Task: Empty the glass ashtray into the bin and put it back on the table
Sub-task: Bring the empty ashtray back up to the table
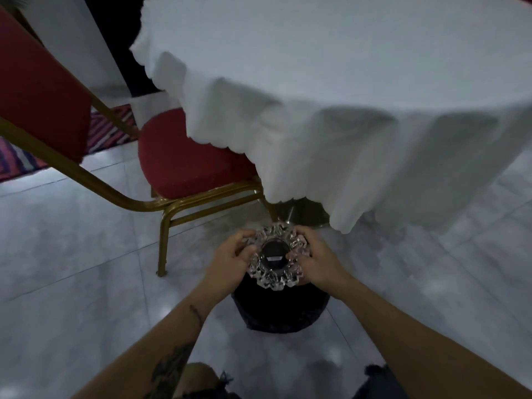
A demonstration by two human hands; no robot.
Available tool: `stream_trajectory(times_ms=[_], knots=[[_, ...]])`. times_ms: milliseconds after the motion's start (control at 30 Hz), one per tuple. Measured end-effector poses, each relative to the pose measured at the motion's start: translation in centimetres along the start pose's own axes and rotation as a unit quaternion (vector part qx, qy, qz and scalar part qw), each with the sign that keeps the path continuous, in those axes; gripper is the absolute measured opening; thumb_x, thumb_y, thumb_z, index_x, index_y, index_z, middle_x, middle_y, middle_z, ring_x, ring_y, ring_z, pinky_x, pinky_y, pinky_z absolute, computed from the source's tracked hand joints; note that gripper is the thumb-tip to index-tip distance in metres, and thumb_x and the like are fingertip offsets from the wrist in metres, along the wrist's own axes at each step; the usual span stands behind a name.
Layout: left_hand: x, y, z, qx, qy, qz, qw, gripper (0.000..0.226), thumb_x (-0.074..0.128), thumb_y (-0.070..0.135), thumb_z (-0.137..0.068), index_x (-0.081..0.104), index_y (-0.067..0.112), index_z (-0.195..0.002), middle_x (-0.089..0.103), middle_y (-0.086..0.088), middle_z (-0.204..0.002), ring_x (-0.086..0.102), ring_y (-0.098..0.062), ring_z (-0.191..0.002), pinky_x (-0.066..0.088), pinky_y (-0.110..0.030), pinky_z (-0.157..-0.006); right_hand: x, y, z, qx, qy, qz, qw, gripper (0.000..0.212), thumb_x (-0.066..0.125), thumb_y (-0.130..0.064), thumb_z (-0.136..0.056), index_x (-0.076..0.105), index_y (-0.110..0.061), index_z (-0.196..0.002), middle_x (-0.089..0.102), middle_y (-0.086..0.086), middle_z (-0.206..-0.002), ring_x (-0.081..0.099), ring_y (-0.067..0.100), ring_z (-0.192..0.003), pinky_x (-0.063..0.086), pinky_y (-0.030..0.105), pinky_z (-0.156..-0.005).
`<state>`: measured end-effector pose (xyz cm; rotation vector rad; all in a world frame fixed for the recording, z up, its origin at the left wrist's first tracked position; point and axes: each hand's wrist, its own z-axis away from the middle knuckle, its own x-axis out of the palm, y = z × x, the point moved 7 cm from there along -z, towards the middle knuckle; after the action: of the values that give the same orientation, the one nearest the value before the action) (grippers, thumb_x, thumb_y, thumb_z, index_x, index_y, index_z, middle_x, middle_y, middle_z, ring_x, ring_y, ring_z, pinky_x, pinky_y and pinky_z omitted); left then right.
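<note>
Both hands hold the clear cut-glass ashtray with a scalloped rim (pixel 275 256) in the air, directly above the dark round bin (pixel 280 308) on the pale tiled floor (pixel 72 283). The left hand (pixel 230 259) has its grip clenched on the ashtray's left rim, and the right hand (pixel 318 256) on its right rim. The round desk draped in a white cloth (pixel 345 96) stands just beyond, beside a red-cushioned chair with a gold metal frame (pixel 184 156).

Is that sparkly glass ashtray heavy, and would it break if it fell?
Probably heavy: the ashtray looks like thick cut glass, and both the left hand and right hand hold it. Likely breakable on the hard tiled floor.
</note>
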<state>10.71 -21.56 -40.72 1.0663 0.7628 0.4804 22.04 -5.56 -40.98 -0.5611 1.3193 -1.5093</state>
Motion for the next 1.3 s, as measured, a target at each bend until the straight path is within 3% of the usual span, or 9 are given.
stream_trajectory(times_ms=[133, 333, 533, 667, 767, 867, 967, 1167, 1300], knots=[[-2.4, 6.0, 3.1, -0.038, -0.001, 0.017, 0.999, 0.031, 0.053, 0.013, -0.104, 0.06, 0.016, -0.134, 0.068, -0.015, -0.12, 0.066, -0.03, -0.109, 0.054, -0.054, -0.099, -1.0, -6.4, 3.3, 0.052, -0.024, -0.051, 0.997, 0.049, 0.061, -0.003, -0.096, 0.058, -0.039, -0.129, 0.071, 0.0, -0.116, 0.074, 0.023, -0.098, 0.064, 0.047, -0.077], [-7.0, 15.0, 7.2, -0.029, 0.023, -0.022, 0.999, 0.029, 0.058, 0.014, -0.102, 0.064, 0.018, -0.13, 0.06, 0.004, -0.096, 0.059, -0.007, -0.086, 0.048, -0.022, -0.074, -2.7, -15.0, 7.8, 0.118, -0.026, -0.104, 0.987, 0.057, 0.057, 0.004, -0.096, 0.065, -0.048, -0.119, 0.066, -0.017, -0.102, 0.077, 0.014, -0.076, 0.063, 0.039, -0.055], [-11.6, 23.8, 11.4, -0.049, 0.011, -0.01, 0.999, 0.031, 0.057, 0.016, -0.103, 0.063, 0.018, -0.132, 0.065, 0.0, -0.103, 0.066, -0.024, -0.1, 0.056, -0.054, -0.095, -4.5, -24.8, 12.2, 0.127, -0.043, -0.103, 0.986, 0.077, 0.052, 0.008, -0.095, 0.072, -0.064, -0.08, 0.077, -0.026, -0.086, 0.079, 0.015, -0.078, 0.066, 0.049, -0.061], [-13.9, 29.1, 12.5, -0.039, -0.007, 0.013, 0.999, 0.03, 0.057, 0.012, -0.102, 0.065, 0.016, -0.131, 0.07, -0.009, -0.112, 0.068, -0.029, -0.105, 0.055, -0.054, -0.098, -6.0, -31.5, 14.0, 0.088, -0.023, -0.081, 0.993, 0.062, 0.056, 0.008, -0.095, 0.07, -0.049, -0.114, 0.077, -0.006, -0.107, 0.077, 0.024, -0.083, 0.065, 0.052, -0.072], [-15.5, 33.1, 13.3, -0.008, -0.002, 0.006, 1.0, 0.03, 0.058, 0.01, -0.101, 0.066, 0.015, -0.129, 0.063, -0.005, -0.093, 0.061, -0.022, -0.084, 0.057, -0.053, -0.084, -7.0, -35.3, 14.9, 0.064, -0.006, -0.098, 0.993, 0.055, 0.058, 0.016, -0.09, 0.066, -0.035, -0.108, 0.069, 0.004, -0.101, 0.074, 0.018, -0.064, 0.065, 0.048, -0.057], [-16.6, 35.7, 13.6, 0.017, 0.003, -0.015, 1.0, 0.032, 0.058, 0.008, -0.1, 0.066, 0.015, -0.13, 0.06, -0.002, -0.088, 0.053, -0.016, -0.074, 0.051, -0.026, -0.067, -7.8, -37.7, 15.1, 0.059, 0.003, -0.076, 0.995, 0.059, 0.06, 0.014, -0.09, 0.06, -0.026, -0.134, 0.063, 0.013, -0.119, 0.068, 0.033, -0.084, 0.062, 0.061, -0.071], [-17.2, 37.4, 13.7, 0.038, 0.009, -0.032, 0.999, 0.033, 0.059, 0.008, -0.099, 0.065, 0.016, -0.131, 0.06, 0.0, -0.08, 0.047, -0.005, -0.054, 0.041, -0.013, -0.05, -8.6, -39.3, 14.7, 0.038, 0.01, -0.04, 0.998, 0.058, 0.058, 0.01, -0.092, 0.056, -0.025, -0.137, 0.063, 0.014, -0.105, 0.057, 0.033, -0.075, 0.06, 0.067, -0.073], [-16.9, 39.1, 11.6, 0.023, 0.001, 0.006, 1.0, 0.03, 0.058, 0.008, -0.101, 0.065, 0.015, -0.129, 0.067, -0.01, -0.09, 0.057, -0.029, -0.074, 0.057, -0.061, -0.085, -10.0, -40.6, 13.1, 0.046, 0.021, -0.061, 0.997, 0.055, 0.049, 0.006, -0.094, 0.056, -0.033, -0.133, 0.061, 0.021, -0.119, 0.05, 0.032, -0.08, 0.062, 0.039, -0.055], [-16.3, 40.2, 8.7, 0.001, 0.013, 0.052, 0.999, 0.025, 0.058, 0.008, -0.101, 0.069, 0.015, -0.122, 0.074, -0.009, -0.093, 0.075, -0.022, -0.074, 0.064, -0.034, -0.061, -11.6, -40.7, 10.5, 0.054, 0.027, -0.06, 0.996, 0.049, 0.049, 0.001, -0.096, 0.056, -0.036, -0.127, 0.062, 0.019, -0.119, 0.053, 0.033, -0.08, 0.063, 0.041, -0.058]])
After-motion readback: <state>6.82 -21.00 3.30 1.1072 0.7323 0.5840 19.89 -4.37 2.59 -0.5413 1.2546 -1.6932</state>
